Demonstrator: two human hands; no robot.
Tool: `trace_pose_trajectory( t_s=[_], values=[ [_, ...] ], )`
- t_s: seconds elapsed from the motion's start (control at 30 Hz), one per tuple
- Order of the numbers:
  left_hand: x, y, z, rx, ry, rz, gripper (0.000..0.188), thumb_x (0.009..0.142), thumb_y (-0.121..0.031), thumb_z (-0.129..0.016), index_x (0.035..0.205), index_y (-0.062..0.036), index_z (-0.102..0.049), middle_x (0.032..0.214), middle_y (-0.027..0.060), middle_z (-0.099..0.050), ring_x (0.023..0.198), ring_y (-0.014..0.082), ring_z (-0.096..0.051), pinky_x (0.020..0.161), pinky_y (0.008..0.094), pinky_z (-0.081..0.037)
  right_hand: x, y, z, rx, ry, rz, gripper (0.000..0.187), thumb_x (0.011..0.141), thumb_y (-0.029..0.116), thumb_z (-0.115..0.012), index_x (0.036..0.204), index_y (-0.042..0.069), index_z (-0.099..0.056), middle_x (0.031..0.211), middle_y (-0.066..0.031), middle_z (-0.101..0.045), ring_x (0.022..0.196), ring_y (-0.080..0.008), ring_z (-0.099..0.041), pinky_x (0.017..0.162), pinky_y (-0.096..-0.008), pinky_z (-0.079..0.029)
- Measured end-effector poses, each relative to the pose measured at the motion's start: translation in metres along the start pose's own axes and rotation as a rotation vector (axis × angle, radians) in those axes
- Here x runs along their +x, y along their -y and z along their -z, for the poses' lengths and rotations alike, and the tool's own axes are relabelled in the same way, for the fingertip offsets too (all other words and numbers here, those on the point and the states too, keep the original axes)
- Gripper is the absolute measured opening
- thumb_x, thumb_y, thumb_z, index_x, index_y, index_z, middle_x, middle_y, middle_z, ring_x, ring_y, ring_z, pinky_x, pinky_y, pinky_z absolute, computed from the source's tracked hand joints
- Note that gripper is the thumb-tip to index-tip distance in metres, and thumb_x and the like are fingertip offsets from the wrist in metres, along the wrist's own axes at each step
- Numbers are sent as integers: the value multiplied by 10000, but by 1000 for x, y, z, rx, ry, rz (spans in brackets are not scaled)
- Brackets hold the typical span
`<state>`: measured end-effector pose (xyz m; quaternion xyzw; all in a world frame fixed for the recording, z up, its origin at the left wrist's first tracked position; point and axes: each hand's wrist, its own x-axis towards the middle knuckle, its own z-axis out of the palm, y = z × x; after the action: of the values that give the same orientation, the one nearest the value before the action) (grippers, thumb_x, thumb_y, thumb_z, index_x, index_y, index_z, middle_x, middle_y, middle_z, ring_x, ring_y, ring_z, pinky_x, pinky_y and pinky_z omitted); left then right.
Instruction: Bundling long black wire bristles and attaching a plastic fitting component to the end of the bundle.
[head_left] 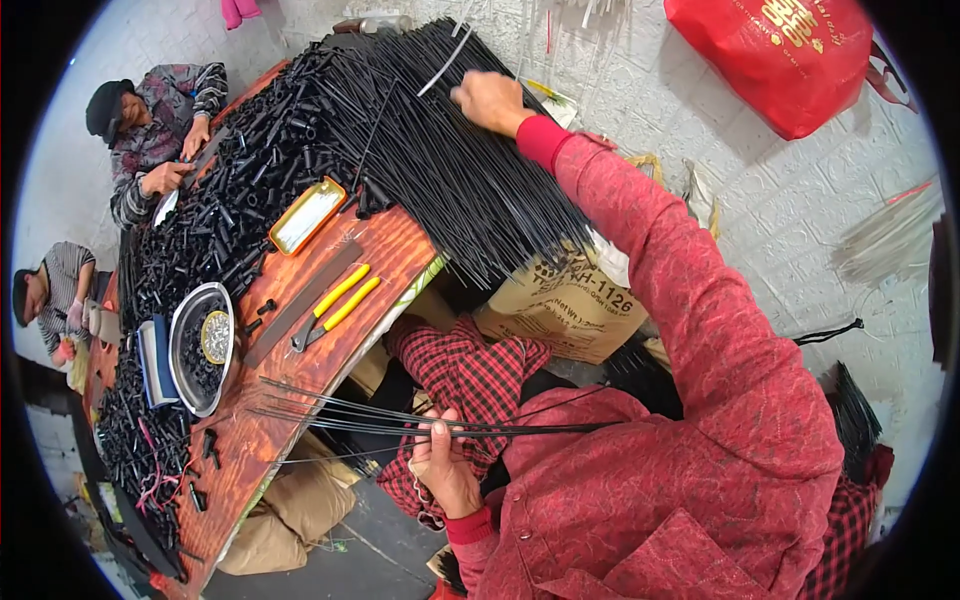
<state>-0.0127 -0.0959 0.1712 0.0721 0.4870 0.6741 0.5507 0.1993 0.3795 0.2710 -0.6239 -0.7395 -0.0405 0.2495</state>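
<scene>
Near my lap, my left hand (445, 468) is closed around a small bunch of thin black rods (390, 418). The rods lie roughly level, their far ends fanned out over the edge of the wooden table and the rest reaching back toward my chest. My right arm stretches far forward. At its end, my right hand (492, 102) is curled above a large heap of similar black rods (440, 165); whatever its fingers hold is hidden. Just beside that hand is a thin white strip (445, 62), apparently apart from it.
Short black tubular parts (250, 150) are piled along the wooden table (390, 240). Yellow-handled pliers (340, 305), an orange-rimmed tray (307, 216) and a metal bowl (178, 355) lie there. Two people work on the left. A printed sack (570, 310) stands under the heap; a red bag (780, 70) is far right.
</scene>
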Motion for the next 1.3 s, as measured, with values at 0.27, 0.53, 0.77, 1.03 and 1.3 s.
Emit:
trace_pose_trajectory(
  t_s=[0.27,0.53,0.77,1.03,1.3],
  values=[
    [-3,-1,-3,-9,-2,-7,259,979,-165,-707,1217,-77,-654,1069,72,-740,842,92,-679,750,221,-553,12,3,43,925,176,-251,309,994,345,-621,845,75,-648,696,13,-632,553,-85,-546,524,-253,-454],
    [-15,-4,-4,-41,52,-51,280,983,-134,-697,1231,-18,-638,1079,123,-738,880,134,-697,771,250,-568,-25,22,126,1241,302,-9,229,1030,228,-578,1084,31,-683,727,65,-586,543,-13,-457,477,-168,-369],
    [-24,-19,12,-47,97,-231,214,985,-46,-653,1194,-15,-621,1194,75,-654,1051,195,-678,859,314,-548,-119,84,195,1142,337,97,365,1024,387,-615,1063,40,-719,770,-23,-663,616,-79,-578,515,-224,-448],
    [-44,-35,5,-74,83,-229,233,950,-62,-710,1162,23,-665,1081,115,-723,996,223,-716,912,327,-535,-282,130,154,1205,1070,92,244,1055,235,-554,1017,32,-683,686,14,-619,521,-25,-505,474,-193,-392],
    [-51,-31,4,-4,29,-216,267,951,-150,-738,1162,0,-675,1016,95,-751,868,107,-686,750,225,-504,-340,181,81,1289,736,202,254,966,208,-704,851,-16,-735,752,-22,-650,645,-81,-609,553,-254,-469]
  ],
)
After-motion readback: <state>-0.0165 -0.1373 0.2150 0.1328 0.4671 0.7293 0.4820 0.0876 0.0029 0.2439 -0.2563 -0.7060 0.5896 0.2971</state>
